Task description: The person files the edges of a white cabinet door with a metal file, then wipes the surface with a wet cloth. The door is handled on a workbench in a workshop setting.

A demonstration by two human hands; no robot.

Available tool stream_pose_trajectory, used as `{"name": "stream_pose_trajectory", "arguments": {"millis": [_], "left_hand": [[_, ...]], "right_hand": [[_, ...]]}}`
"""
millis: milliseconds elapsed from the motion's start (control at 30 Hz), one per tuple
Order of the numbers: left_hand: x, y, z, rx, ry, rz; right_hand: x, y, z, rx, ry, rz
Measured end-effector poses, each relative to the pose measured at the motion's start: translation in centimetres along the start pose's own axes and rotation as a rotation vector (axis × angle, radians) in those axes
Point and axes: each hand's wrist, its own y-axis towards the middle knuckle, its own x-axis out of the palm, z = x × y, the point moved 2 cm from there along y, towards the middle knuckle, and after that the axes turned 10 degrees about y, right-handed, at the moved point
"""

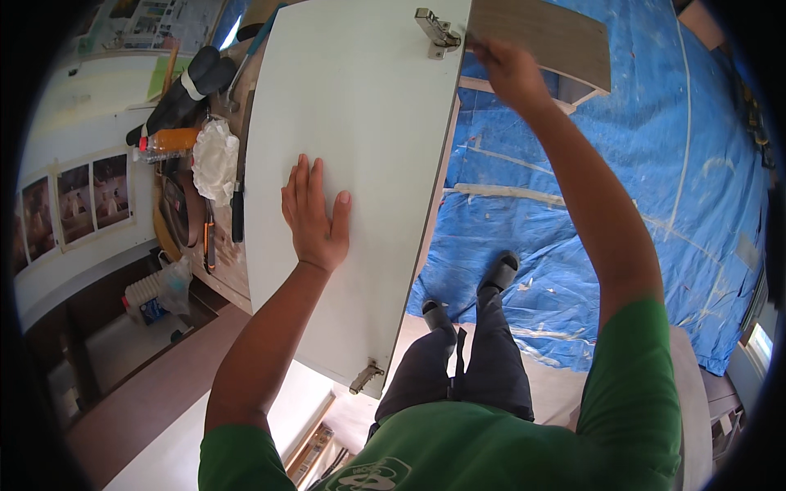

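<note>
Head view: a white door (360, 188) lies flat over a wooden bench (227, 278). It is probably stiff and fairly heavy, its smooth face slippery, so the long edges, clear of the metal hinges (366, 376), seem the best hold. The left hand (314, 222) rests flat on its face, grasping nothing; the right hand (514, 75), blurred, is beside the far hinge (440, 37), and I cannot tell whether it grips anything. The door looks long and plain, with a thin dark edge on the right

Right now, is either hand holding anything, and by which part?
The left hand lies flat on the white door, gripping nothing. The right hand curls by the upper hinge; whether it holds anything cannot be told.
</note>
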Motion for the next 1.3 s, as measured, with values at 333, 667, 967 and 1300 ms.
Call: {"name": "stream_pose_trajectory", "arguments": {"millis": [333, 667, 967, 1300], "left_hand": [[0.2, -0.4, -0.3, -0.035, -0.010, -0.016], [0.7, 0.2, 0.1, -0.011, -0.025, 0.013], [0.4, -0.5, -0.4, -0.042, 0.017, 0.003], [1.2, -0.1, -0.7, -0.079, -0.031, -0.033]], "right_hand": [[2.1, -13.6, -4.1, -0.371, -0.042, -0.249], [2.8, -7.2, -2.1, -0.097, 0.038, 0.071], [4.8, -20.8, -3.2, -0.183, 0.224, -0.184], [4.2, -8.5, -1.8, 0.022, 0.201, 0.091]]}}
